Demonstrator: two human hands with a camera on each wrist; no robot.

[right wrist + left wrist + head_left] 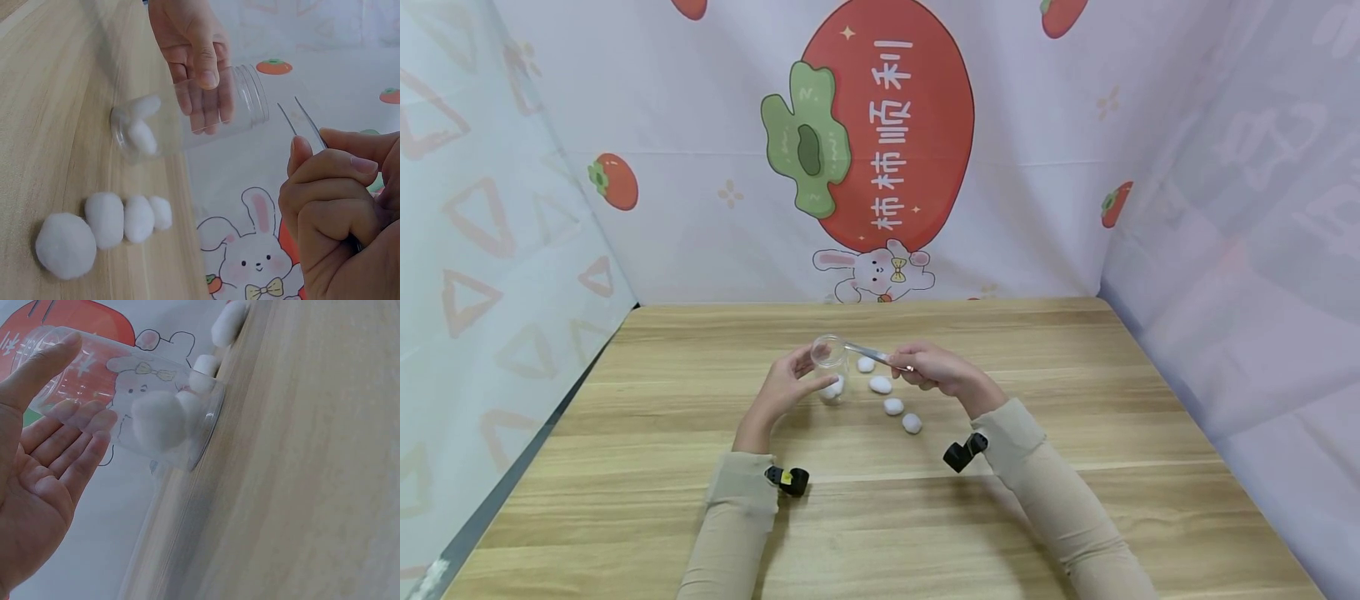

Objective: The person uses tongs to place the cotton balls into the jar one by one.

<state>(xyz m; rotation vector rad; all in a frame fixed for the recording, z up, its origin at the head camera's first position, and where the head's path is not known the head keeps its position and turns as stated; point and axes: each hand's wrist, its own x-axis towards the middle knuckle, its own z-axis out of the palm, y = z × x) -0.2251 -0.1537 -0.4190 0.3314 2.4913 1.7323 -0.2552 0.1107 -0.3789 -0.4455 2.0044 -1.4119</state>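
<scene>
Tweezers (867, 353) are pinched in your right hand (934, 368) in the head view, reaching over to the mouth of the jar (835, 371) that your left hand (784, 387) grasps. Four loose balls (881, 384) lie on the surface (880, 508) between your hands, in a row running toward you. In the left wrist view, your thumb and fingers flank the jar's upper part; white lumps (159, 422) rest inside, below your fingers. In the right wrist view, the tweezers' tips stand apart, beyond your right fingers and near the mouth; the jar stands upright.
</scene>
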